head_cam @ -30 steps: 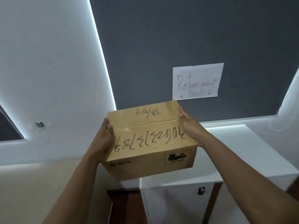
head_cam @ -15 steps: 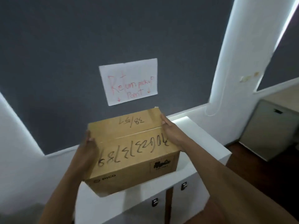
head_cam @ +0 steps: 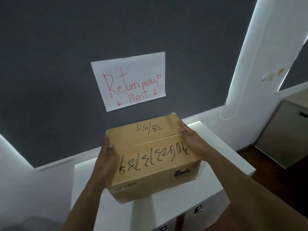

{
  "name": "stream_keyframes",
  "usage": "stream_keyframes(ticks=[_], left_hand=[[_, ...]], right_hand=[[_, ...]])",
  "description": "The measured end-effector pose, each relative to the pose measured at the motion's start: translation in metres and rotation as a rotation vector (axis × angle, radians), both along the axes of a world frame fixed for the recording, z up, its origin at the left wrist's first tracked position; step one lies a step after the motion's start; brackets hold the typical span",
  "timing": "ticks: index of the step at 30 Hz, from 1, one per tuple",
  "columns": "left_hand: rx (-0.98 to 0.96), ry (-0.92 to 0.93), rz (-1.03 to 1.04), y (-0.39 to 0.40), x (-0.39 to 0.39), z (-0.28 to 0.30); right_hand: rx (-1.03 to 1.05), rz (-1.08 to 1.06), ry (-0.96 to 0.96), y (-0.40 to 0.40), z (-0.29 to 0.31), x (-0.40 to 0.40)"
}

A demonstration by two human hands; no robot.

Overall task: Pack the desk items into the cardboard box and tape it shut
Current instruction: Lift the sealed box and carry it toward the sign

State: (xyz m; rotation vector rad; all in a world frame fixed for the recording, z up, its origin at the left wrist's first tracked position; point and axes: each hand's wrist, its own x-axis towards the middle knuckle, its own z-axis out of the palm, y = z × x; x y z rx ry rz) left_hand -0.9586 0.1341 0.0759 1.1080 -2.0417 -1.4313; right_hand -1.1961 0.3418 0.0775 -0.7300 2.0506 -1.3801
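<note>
A closed cardboard box (head_cam: pixel 150 147) with black handwritten numbers on its top flaps is held over the white cabinet top (head_cam: pixel 216 155). My left hand (head_cam: pixel 106 162) presses flat against the box's left side. My right hand (head_cam: pixel 191 139) grips its right side near the far corner. The flaps are shut, with a seam across the top. The box's contents are hidden. Whether the box rests on the cabinet or hovers just above it, I cannot tell.
A white paper sign (head_cam: pixel 130 80) reading "Return pickup Point" in red hangs on the dark grey wall above the cabinet. The cabinet has drawers with small locks (head_cam: pixel 198 209). A beige cabinet (head_cam: pixel 283 130) stands at the right over dark wood floor.
The view has swung toward the sign and drawn closer. The box has come lower over the white cabinet top, still held on both sides.
</note>
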Motion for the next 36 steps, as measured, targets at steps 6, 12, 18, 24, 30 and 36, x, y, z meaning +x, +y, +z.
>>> stream_keyframes(ticks=[6, 12, 18, 24, 30, 36], left_hand=[[0.083, -0.009, 0.019, -0.008, -0.016, -0.013], [0.165, -0.025, 0.118, -0.013, -0.036, -0.018], [0.153, -0.069, 0.134, -0.024, -0.046, -0.032], [0.140, -0.089, 0.128, -0.033, -0.053, -0.034], [0.110, -0.123, 0.145, -0.043, -0.062, -0.039], [0.061, -0.154, 0.157, -0.050, -0.067, -0.046]], right_hand=[[0.063, 0.026, -0.006, -0.024, -0.025, -0.033], [0.062, 0.078, -0.021, -0.047, -0.040, -0.055], [0.095, 0.087, -0.016, -0.060, -0.054, -0.071], [0.114, 0.100, -0.014, -0.069, -0.054, -0.078], [0.147, 0.110, -0.013, -0.077, -0.055, -0.089], [0.194, 0.119, 0.029, -0.082, -0.050, -0.091]])
